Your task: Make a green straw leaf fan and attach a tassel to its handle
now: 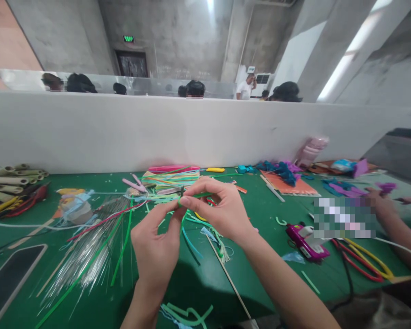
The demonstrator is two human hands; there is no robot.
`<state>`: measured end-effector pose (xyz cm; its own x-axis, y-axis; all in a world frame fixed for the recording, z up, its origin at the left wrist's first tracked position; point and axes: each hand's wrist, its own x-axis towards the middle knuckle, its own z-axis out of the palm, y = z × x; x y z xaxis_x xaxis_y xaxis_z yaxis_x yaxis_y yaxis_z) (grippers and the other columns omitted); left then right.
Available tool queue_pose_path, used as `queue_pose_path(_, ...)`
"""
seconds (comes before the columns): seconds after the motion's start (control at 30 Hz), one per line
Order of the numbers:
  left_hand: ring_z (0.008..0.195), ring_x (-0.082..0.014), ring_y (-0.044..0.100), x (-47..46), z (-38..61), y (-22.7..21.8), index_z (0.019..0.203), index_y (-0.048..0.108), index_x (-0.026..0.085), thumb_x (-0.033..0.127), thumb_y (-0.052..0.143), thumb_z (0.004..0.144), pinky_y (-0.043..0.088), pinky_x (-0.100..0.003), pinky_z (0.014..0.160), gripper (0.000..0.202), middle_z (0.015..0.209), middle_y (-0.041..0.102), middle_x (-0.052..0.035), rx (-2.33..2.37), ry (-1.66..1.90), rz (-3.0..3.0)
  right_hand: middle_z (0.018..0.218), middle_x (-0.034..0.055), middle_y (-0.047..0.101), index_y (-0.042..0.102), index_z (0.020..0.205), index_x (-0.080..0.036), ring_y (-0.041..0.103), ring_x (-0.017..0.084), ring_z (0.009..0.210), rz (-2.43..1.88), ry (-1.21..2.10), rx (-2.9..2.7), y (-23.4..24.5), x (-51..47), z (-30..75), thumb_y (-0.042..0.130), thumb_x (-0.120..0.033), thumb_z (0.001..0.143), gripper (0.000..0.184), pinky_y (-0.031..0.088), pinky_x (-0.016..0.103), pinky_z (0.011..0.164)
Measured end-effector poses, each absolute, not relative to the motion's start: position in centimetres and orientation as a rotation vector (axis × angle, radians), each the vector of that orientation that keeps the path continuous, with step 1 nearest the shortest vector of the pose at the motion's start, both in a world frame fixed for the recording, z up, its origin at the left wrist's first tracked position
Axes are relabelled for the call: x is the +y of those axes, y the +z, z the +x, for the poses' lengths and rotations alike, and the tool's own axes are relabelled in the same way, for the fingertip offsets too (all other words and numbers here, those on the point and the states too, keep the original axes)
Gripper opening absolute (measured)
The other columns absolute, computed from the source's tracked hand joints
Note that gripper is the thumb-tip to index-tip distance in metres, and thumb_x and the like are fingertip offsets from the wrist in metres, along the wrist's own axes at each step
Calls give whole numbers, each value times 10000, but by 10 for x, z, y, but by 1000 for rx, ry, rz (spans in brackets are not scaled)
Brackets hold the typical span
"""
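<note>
My left hand (156,246) and my right hand (216,208) meet above the green table (260,214). Both pinch a thin green strip (182,218) that hangs down between them and curls toward the table. The right thumb and forefinger press its upper end near a small dark stick. The left thumb and forefinger hold it just below. More green and blue strips (192,242) lie under my hands.
A bundle of clear thin wires (85,256) and a phone (10,278) lie left. Bamboo tubes (10,178) sit far left. Stacked coloured strips (171,176) lie behind my hands. A magenta glue gun (306,240) and another person's arm (397,228) are at the right. A white partition (192,128) backs the table.
</note>
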<state>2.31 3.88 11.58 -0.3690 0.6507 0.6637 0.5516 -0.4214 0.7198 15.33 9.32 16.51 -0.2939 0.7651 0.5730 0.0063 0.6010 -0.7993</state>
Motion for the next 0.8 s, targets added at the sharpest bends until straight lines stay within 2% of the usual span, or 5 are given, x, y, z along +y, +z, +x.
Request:
queue_pose_path(0.2,807,-208,755,42,8,117,938,801,230,277,754,827,604,-319,769,130,890,812,-14,1335,1799,1573,772,18,714,786,782,-235,627,155,740,-496,940,-1812,165,104,164,805,-394,800,161,468,293,639)
queue_pose_path(0.5,790,-217,769,44,2,122,979,820,258,285,676,899,613,-331,792,167,850,818,-27,1117,1551,1674,702,2,679,752,758,-220,618,149,677,-467,1100,-1857,164,109,169,806,-502,768,287,453,292,598)
queue_pose_path(0.6,801,-201,758,47,1,120,1004,811,261,294,648,918,605,-319,805,187,919,818,-25,1130,1542,1716,695,-2,665,735,737,-206,598,136,655,-515,1012,-1842,167,104,166,800,-408,795,220,439,285,590)
queue_pose_path(0.7,943,-210,746,47,2,121,1068,780,252,309,601,946,581,-314,858,224,1029,805,-30,1213,1541,1762,743,9,693,737,744,-202,603,140,708,-587,830,-1800,166,98,162,786,-273,806,106,429,272,587)
queue_pose_path(0.8,1014,-209,717,43,8,124,1105,729,235,305,612,933,551,-313,892,219,1091,779,-38,1397,1545,1853,762,12,707,732,754,-208,611,147,716,-638,726,-1762,163,93,156,765,-232,816,75,440,274,587)
